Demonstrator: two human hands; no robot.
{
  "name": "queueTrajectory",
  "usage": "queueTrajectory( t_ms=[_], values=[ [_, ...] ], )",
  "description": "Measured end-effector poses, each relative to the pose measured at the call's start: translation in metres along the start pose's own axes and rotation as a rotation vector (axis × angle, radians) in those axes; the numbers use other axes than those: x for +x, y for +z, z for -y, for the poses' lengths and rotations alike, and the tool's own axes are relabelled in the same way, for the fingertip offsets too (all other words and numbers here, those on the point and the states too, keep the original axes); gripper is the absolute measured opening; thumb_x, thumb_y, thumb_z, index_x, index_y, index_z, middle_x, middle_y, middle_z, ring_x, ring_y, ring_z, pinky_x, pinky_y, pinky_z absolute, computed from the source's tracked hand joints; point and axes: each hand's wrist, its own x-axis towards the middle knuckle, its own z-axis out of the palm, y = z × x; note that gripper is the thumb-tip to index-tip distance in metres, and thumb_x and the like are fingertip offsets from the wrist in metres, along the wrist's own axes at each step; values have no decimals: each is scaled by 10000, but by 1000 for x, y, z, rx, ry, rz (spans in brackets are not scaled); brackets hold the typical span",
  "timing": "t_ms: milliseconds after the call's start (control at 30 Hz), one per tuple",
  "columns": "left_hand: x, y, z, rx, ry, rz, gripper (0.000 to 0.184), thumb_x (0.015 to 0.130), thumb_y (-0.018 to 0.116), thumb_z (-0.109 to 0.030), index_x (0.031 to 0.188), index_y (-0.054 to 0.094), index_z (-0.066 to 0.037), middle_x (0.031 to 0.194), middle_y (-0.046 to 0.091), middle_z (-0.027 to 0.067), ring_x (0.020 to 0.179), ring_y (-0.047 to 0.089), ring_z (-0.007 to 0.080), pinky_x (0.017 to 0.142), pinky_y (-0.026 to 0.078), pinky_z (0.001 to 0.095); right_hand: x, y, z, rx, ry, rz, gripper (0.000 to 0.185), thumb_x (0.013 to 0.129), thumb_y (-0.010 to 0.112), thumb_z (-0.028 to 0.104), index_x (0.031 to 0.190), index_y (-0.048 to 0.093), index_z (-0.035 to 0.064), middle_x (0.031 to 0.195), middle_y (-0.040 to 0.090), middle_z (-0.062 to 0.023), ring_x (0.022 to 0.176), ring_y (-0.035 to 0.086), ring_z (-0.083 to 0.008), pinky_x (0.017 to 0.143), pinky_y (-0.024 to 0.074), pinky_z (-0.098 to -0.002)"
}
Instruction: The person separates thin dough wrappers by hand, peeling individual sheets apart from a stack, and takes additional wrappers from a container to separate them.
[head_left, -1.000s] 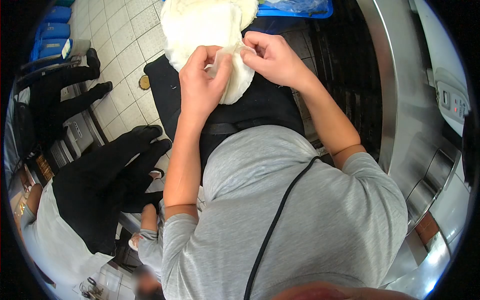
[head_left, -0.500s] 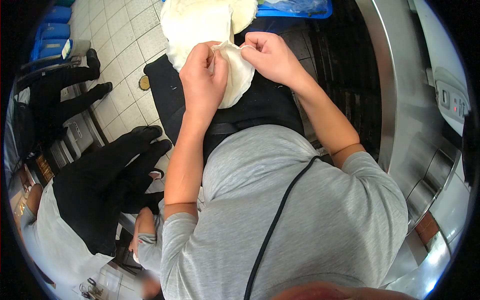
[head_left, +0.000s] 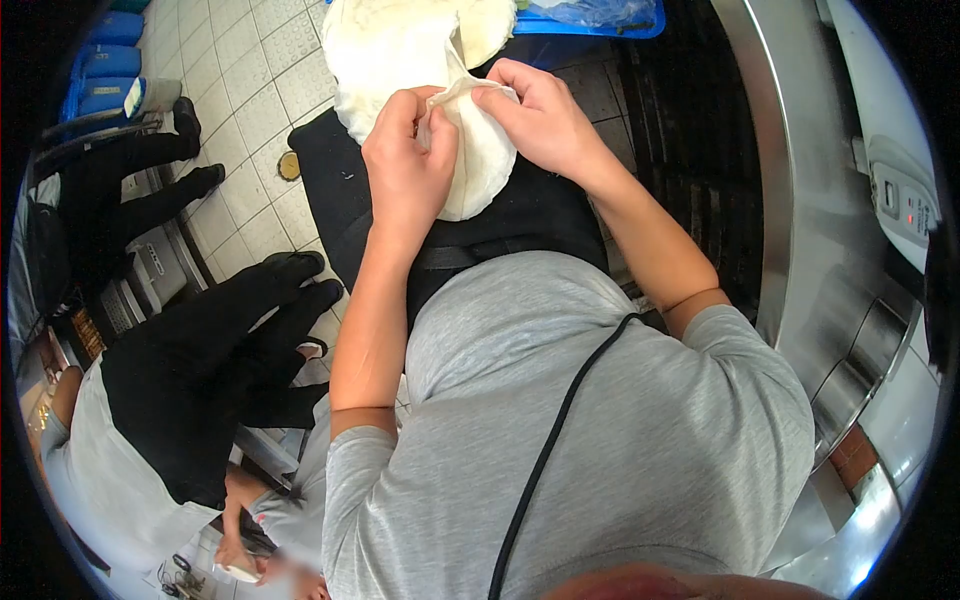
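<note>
Both hands pinch the edge of a thin, off-white, round sheet, like flat dough or a wrap. My left hand point(head_left: 413, 145) has its fingers closed on the sheet's left side. My right hand point(head_left: 537, 112) grips its upper right edge between thumb and fingers. The lower part of the held sheet point(head_left: 483, 180) hangs between the hands over a black cloth on the lap point(head_left: 545, 215). Beyond my left hand lies a wide pile of similar pale sheets point(head_left: 385, 55), its near edge resting on the black cloth.
A blue tray point(head_left: 645, 22) with clear plastic stands at the top. On the right runs a metal counter edge point(head_left: 775, 150). Co-workers in black trousers point(head_left: 190, 380) are at the left and lower left. Blue containers point(head_left: 105, 62) stand at the upper left.
The held sheet has opened out and hangs a little lower, its edge parting between my hands. My right hand has shifted slightly. A co-worker at the lower left has moved an arm downward.
</note>
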Motion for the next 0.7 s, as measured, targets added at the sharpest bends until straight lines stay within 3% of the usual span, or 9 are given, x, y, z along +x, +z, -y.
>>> queueTrajectory(
  t_ms=[167, 200, 267, 300, 367, 567, 600, 633, 700],
  values=[
    [2, -5, -5, -8, -89, 35, 91, 972, 711, -40, 1033, 707, 28, 1003, 767, 133, 801, 712, 204, 711, 575, 360, -1, 0, 3, -10, -19, 30, 261, 1046, 710, 245, 960, 665, 3, 848, 684, -38, 765, 581, -71, 690, 502, -287],
    [5, -8, -9, -54, -130, 90, 144, 997, 729, -81, 1088, 712, 29, 960, 772, 118, 802, 700, 159, 724, 569, 326, -1, 2, -1, -11, -18, 31, 261, 1046, 710, 245, 960, 665, 3, 848, 684, -38, 765, 581, -71, 690, 502, -287],
    [7, -11, -10, -99, -171, 143, 197, 1022, 747, -122, 1143, 717, 31, 916, 777, 103, 803, 688, 114, 737, 562, 292, 1, 8, -11, -24, -337, -44, 239, 1032, 721, 201, 955, 660, -18, 949, 710, -66, 776, 609, -98, 722, 535, -307],
    [7, -11, -7, -97, -163, 184, 210, 1024, 762, -128, 1159, 715, 26, 939, 779, 101, 818, 685, 107, 739, 560, 287, 0, 8, -10, -24, -338, -45, 239, 1032, 721, 201, 955, 660, -18, 949, 710, -66, 776, 609, -98, 722, 535, -307],
    [10, -12, -2, -94, -155, 224, 225, 1025, 778, -135, 1174, 713, 21, 961, 780, 99, 832, 683, 100, 741, 559, 283, -1, 6, -2, 30, -352, -80, 202, 940, 726, 166, 937, 678, -30, 1019, 725, -149, 782, 687, -255, 686, 547, -392],
    [12, -13, 9, -67, 7, 183, 179, 1001, 821, -123, 1107, 745, -1, 1064, 769, 90, 927, 697, 124, 777, 576, 293, 1, 1, 2, -86, -525, -18, 196, 909, 736, 141, 994, 726, -35, 965, 736, -157, 734, 678, -274, 684, 557, -376],
    [13, -13, 10, -74, 49, 145, 166, 978, 827, -107, 1081, 744, -8, 1054, 761, 97, 910, 718, 173, 752, 576, 321, 2, 1, 3, -86, -526, -17, 196, 909, 736, 141, 994, 726, -35, 965, 736, -157, 734, 678, -274, 684, 557, -376],
    [12, -12, 10, -80, 91, 107, 155, 955, 832, -92, 1056, 742, -16, 1044, 752, 104, 892, 739, 221, 727, 577, 349, 1, 1, 4, -65, -466, -14, 162, 922, 726, 123, 953, 706, -35, 1009, 768, -138, 777, 695, -223, 698, 559, -347],
    [10, -7, 7, -76, 80, 57, 118, 955, 807, -60, 1033, 736, -6, 1002, 744, 106, 846, 722, 216, 712, 572, 343, -1, 3, 4, -44, -405, -10, 144, 935, 717, 104, 912, 685, -34, 1053, 801, -120, 820, 711, -172, 712, 560, -319]
  ],
)
